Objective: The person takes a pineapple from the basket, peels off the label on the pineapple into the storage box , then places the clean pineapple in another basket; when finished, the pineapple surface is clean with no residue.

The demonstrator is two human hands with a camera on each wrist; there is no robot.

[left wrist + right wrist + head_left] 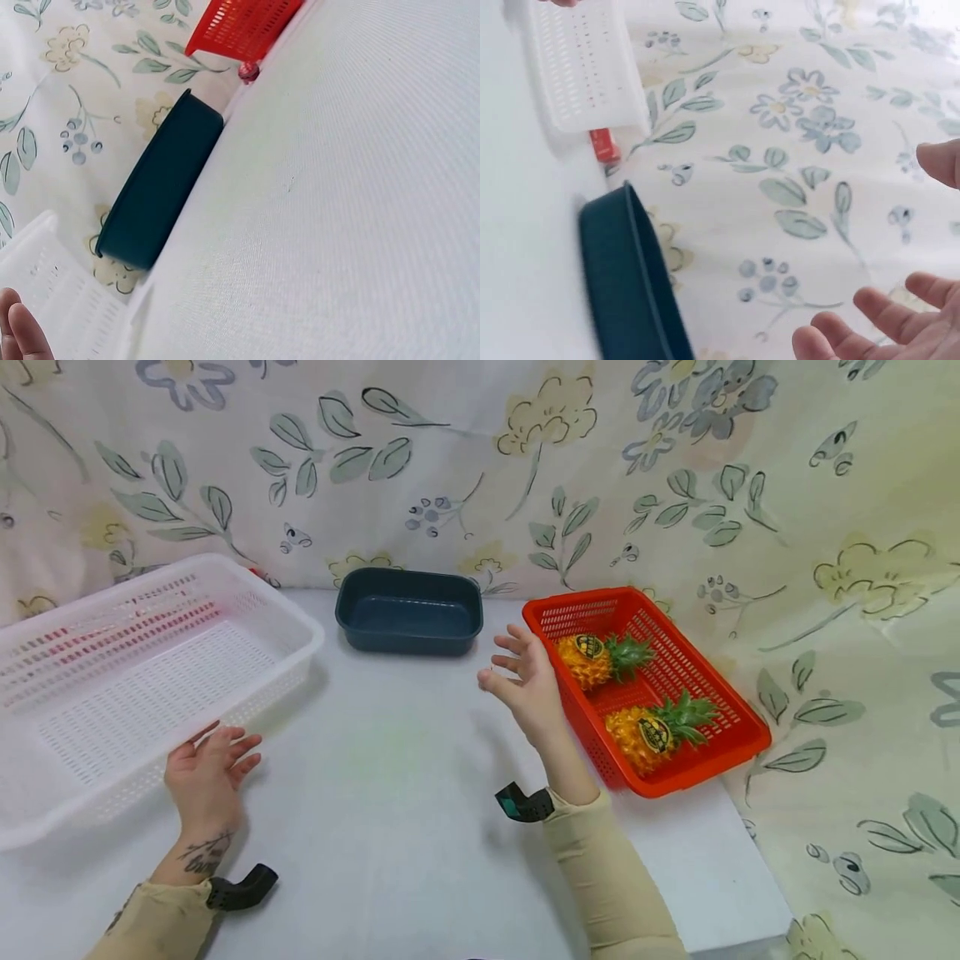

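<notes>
My left hand (206,781) is beside the near right side of a white perforated plastic basket (296,681), its fingers loosely bent with nothing in them. Whether it touches the rim I cannot tell. My right hand (528,689) is raised at the left side of a red perforated basket (720,693), fingers spread and loosely bent, holding nothing. Inside the red basket lie two small pineapples, one toward the back (585,662) and one nearer (641,739), each with a black and yellow label and green leaves. Between the baskets, at the back, sits a dark teal rectangular tub (408,639).
All three containers stand on a white-covered table (375,827). A floral cloth (465,468) hangs behind and to the right. Something red (604,145) lies behind the white basket, and a small red wrapped thing (248,72) sits near the red basket.
</notes>
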